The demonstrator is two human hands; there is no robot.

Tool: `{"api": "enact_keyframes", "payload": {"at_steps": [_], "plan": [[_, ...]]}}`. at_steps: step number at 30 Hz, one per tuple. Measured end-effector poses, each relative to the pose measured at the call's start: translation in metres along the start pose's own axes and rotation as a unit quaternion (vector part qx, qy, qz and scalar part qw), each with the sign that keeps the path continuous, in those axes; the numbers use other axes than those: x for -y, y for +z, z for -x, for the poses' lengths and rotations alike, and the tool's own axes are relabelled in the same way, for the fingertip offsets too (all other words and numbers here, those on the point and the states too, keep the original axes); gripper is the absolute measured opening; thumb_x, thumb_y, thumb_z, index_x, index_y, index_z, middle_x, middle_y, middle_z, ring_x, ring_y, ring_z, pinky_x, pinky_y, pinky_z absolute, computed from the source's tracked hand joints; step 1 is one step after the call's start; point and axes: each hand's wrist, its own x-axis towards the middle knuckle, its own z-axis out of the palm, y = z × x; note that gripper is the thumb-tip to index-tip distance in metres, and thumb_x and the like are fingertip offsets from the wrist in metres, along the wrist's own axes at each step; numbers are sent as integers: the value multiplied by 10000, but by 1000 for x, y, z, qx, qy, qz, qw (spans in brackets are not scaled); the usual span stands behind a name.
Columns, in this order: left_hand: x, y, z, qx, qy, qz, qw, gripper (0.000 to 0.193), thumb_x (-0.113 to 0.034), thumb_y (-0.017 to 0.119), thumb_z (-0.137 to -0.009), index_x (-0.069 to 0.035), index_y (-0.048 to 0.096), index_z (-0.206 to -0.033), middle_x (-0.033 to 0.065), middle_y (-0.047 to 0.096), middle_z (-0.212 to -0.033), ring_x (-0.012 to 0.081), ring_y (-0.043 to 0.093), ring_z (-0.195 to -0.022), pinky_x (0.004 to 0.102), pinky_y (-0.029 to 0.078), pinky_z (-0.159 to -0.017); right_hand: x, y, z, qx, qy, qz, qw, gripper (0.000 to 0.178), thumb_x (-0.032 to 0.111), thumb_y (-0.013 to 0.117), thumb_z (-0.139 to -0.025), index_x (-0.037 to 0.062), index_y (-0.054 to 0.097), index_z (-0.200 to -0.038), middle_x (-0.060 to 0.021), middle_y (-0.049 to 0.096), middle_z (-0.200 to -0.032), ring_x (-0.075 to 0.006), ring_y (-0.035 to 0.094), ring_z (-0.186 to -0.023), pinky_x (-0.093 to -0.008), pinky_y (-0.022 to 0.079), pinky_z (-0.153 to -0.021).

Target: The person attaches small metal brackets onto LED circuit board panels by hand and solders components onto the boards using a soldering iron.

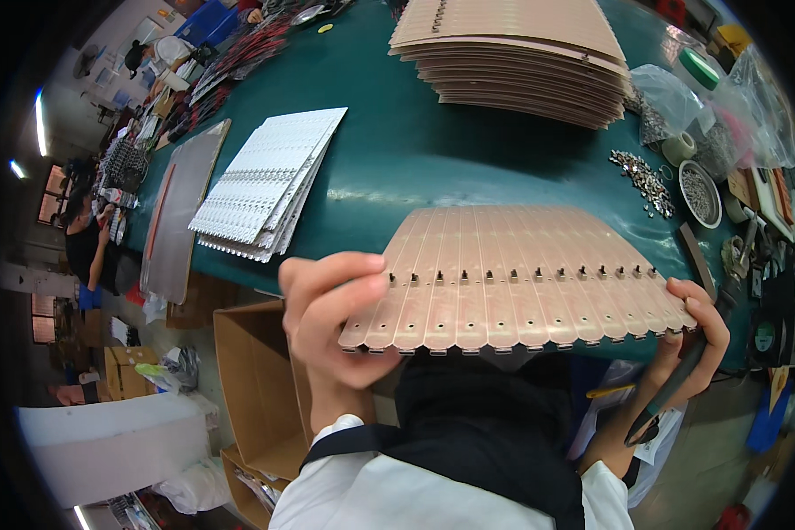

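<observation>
Between my two hands is a pinkish-tan panel (495, 243) of narrow parallel strips, tilted up above the table's near edge. A row of small dark clips runs across it, with a line of holes below and a scalloped near edge. My left hand (340, 314) grips its left end, thumb below and fingers above. At the right end, my right hand (693, 340) pinches the corner. A slim dark tool handle with a teal part (667, 393) lies along the right palm; its kind is unclear.
A tall stack of similar panels (521, 75) stands at the back of the green table (371, 168). White slotted sheets (269, 177) lie left. Loose metal pieces (642, 181) and a bowl of small parts (700, 194) sit right. Below is an open cardboard box (256, 380).
</observation>
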Motion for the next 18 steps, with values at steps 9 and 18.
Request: {"api": "enact_keyframes", "payload": {"at_steps": [9, 18], "plan": [[-66, -18, -48, 231, 77, -106, 964, 543, -222, 768, -522, -81, 694, -1042, 64, 673, -1010, 157, 486, -685, 300, 318, -602, 3, 3, 4, 0, -1, -16, 1000, 402, 291, 671, -882, -5, 495, -1090, -241, 621, -1009, -278, 613, -950, -366, 484, -855], [-59, -5, -57, 299, 85, -209, 927, 594, -52, 715, -457, -59, 670, -1049, 23, 665, -1027, 192, 474, -702, 322, 346, -661, 9, 6, 7, 18, -42, -3, 999, 389, 284, 701, -859, 22, 515, -1079, -210, 648, -974, -274, 643, -881, -339, 514, -777]]}}
